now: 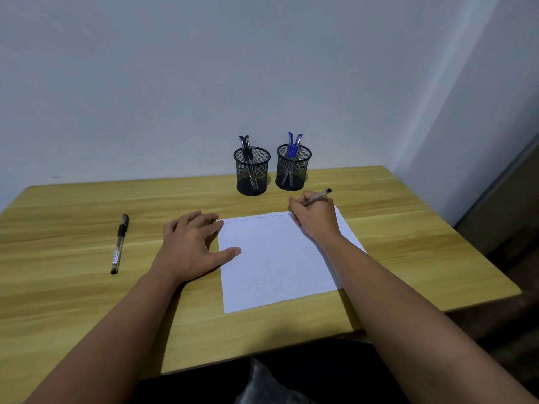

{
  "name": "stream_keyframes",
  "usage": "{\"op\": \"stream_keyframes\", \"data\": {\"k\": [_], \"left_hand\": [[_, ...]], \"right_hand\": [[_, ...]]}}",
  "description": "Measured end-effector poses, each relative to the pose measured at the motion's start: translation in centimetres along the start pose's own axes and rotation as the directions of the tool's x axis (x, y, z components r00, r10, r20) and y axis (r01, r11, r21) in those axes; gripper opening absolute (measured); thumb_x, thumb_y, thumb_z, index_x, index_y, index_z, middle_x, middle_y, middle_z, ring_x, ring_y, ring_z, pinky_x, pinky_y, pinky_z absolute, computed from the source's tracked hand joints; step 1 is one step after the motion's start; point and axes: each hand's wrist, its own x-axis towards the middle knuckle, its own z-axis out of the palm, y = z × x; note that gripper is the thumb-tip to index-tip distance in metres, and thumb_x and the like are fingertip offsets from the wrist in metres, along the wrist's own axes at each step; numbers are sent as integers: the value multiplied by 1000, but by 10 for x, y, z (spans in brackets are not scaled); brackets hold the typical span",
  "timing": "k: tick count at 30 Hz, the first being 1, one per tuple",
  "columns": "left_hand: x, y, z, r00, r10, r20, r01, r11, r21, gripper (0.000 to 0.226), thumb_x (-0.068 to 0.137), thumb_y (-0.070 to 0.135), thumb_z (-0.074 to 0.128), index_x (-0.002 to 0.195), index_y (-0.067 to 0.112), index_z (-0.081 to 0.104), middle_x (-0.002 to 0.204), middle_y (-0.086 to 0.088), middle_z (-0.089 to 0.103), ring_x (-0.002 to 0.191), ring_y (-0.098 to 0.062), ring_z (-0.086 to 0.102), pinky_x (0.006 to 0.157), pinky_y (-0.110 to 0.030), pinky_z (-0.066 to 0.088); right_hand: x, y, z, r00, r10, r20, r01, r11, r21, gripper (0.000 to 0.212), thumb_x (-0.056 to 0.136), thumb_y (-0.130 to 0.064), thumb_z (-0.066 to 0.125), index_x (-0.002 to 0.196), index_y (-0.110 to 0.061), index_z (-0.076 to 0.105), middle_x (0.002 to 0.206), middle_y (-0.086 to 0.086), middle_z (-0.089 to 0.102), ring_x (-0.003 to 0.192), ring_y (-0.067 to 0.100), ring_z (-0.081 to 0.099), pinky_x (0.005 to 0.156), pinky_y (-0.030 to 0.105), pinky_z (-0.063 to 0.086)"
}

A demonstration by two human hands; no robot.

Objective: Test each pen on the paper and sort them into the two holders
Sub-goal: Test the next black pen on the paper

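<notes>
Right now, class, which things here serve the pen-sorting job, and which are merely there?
Part of the job: paper; pen in right hand; pen lying on table; left holder; right holder; left hand steadying the paper.

Merely there: table; wall.

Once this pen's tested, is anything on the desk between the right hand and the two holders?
Nothing visible. The right hand holds the pen at the paper's far edge, and only bare desk lies between it and the left holder and right holder.
</notes>
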Motion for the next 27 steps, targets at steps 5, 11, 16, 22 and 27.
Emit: {"op": "stream_keyframes", "data": {"k": [5,11,16,22,27], "left_hand": [[-1,0,0,1000,3,-2,-3,1000,8,86,69,91,48,136,39,61,150,20,48,146,-15,30,116,-43,17],[0,0,-1,1000,-1,7,1,1000,12,89,69,92,47,138,38,60,151,20,47,147,-14,29,116,-44,16],[0,0,-1,1000,2,5,-2,1000,4,88,69,92,47,138,38,60,151,19,48,146,-15,31,115,-44,17],[0,0,-2,1000,0,15,0,1000,3,90,69,92,46,138,37,59,151,20,47,146,-14,30,116,-43,17],[0,1,-1,1000,-1,11,1,1000,0,88,69,92,47,137,38,60,150,19,48,145,-14,32,116,-44,17]], "right_hand": [[-2,-2,-1,1000,9,-25,-10,999,-30,39,97,-12,71,73,12,52,63,30,61,49,18,63,48,28,49],[-2,-2,-2,995,18,-96,-23,998,-51,37,92,-18,67,68,5,52,69,36,64,53,29,66,54,36,54],[0,-1,-2,995,38,-94,-44,997,-64,35,91,-20,68,66,1,54,70,31,67,64,44,73,62,42,60],[1,2,-2,997,37,-74,-41,998,-52,35,90,-16,69,69,6,51,76,39,63,62,32,71,62,40,58],[2,4,-2,994,30,-101,-39,995,-89,36,85,-24,68,61,-5,49,63,27,59,59,29,63,60,47,60]]}}
